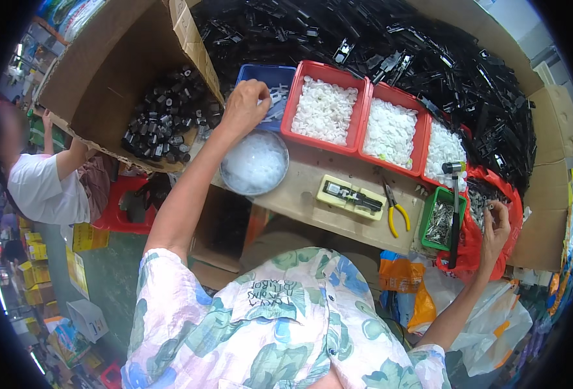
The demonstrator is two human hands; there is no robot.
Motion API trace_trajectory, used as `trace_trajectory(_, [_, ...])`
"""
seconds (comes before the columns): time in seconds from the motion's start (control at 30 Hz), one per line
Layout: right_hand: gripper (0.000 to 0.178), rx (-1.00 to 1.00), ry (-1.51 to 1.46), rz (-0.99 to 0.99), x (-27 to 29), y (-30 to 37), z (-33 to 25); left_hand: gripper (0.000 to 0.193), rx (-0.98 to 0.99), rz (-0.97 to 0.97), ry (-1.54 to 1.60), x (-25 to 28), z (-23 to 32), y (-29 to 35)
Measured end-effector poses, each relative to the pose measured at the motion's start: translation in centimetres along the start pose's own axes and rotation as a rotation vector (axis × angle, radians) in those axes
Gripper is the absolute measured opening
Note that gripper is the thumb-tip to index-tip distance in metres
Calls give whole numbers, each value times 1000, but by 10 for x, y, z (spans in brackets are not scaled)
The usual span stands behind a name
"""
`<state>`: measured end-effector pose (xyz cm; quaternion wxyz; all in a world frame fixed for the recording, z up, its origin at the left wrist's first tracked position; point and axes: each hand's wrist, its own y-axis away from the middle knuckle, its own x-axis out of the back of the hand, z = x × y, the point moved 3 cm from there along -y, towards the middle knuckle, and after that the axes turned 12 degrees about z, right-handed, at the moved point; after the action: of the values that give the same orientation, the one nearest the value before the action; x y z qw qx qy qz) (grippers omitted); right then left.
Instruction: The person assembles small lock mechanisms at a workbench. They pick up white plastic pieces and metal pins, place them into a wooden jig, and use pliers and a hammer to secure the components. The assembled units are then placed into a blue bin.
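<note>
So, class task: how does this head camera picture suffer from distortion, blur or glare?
Head view: fisheye bends the table edge and leaves black corners; the person at left is blurred; lighting is even, with slight sheen on the round clear dish.

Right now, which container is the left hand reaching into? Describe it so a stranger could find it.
Start at the row of red trays filled with white parts along the back of the wooden bench. At the row's left end sits the blue bin, under the left hand. It is the only blue container there.
</note>
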<state>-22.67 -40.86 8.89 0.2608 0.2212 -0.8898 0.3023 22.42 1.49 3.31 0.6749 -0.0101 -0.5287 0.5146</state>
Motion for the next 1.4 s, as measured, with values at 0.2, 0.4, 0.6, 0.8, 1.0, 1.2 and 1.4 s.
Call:
trace_trajectory(0.2, [13,-122,-262,56,-20,6,-8,9,98,33,86,25,17,-7])
trace_trajectory(0.4, [18,-113,-254,17,-34,9,-6,8,69,76,71,49,28,6])
trace_trajectory(0.6, [25,-95,-182,19,-38,17,-26,11,31,17,130,75,55,31])
trace_trajectory(0.8, [21,-82,-225,36,-48,15,-32,8,-150,-97,21,56,59,60])
trace_trajectory(1.0, [18,-81,-158,-40,-41,17,-39,6,-256,-242,-52,33,64,68])
trace_trajectory(1.2, [22,-62,-177,-18,-42,31,-69,8,-203,-121,34,55,74,57])
trace_trajectory(1.4, [20,-27,-285,-250,-101,67,-140,11,178,-150,415,66,108,63])
